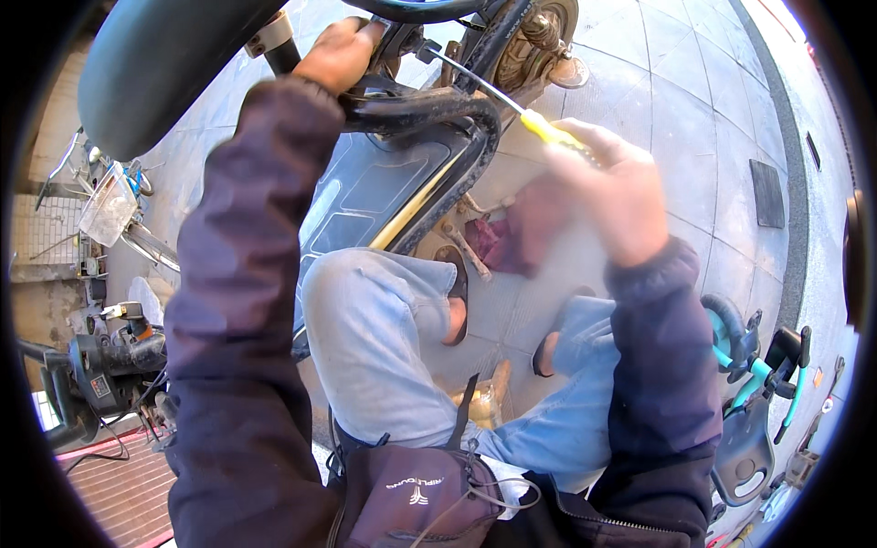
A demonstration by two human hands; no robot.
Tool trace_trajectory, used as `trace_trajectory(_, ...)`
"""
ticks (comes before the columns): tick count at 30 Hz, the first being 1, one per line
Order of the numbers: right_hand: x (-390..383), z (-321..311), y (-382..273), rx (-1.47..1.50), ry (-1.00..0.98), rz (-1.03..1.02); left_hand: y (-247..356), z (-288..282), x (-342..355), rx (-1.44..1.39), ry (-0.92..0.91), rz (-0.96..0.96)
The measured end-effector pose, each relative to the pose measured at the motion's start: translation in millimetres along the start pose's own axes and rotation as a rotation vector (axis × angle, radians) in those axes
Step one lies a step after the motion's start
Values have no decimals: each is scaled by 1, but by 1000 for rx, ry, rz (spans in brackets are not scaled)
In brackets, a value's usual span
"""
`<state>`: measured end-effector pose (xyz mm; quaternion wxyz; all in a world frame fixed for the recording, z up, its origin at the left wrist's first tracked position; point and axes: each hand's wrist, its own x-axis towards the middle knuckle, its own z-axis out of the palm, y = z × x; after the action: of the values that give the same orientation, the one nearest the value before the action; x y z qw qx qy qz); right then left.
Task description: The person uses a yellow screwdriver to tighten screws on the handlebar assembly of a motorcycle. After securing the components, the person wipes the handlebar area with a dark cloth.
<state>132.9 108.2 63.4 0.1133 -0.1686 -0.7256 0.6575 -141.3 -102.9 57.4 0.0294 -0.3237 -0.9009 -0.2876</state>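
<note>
In front of me is a scooter with a dark flat footboard (361,187) and a bent black tube frame (429,110). My left hand (340,57) is closed on a dark part of the scooter near the top; its fingertips are partly hidden. Slightly blurred, my right hand (623,187) grips the yellow handle of a screwdriver (534,119). The screwdriver's thin shaft slants up and left, and its tip end meets a small dark fitting (427,50) close to my left hand. Above my left forearm hangs a big dark rounded seat (174,73).
A scooter wheel (548,32) is at the top. Dark red cloth (507,233) lies on the tiled floor between the scooter and my right foot. A bicycle with a basket (108,203) and black handlebar equipment (100,374) stand left. A teal-framed item (749,384) stands right.
</note>
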Motion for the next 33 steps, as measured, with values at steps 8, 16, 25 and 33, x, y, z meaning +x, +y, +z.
trace_trajectory(8, 2, 14, -10, -18, -19, 56, 100, 50, -115, -397, 471, -70)
trace_trajectory(16, 4, 28, -2, -14, 7, 16, 110, 91, -108, -1117, 14, -425)
trace_trajectory(25, 8, 23, 2, -97, 21, -36, 114, 91, -98, -1396, -87, -403)
trace_trajectory(33, 8, 22, 0, -14, -10, 16, 111, 95, -93, -1364, -102, -427)
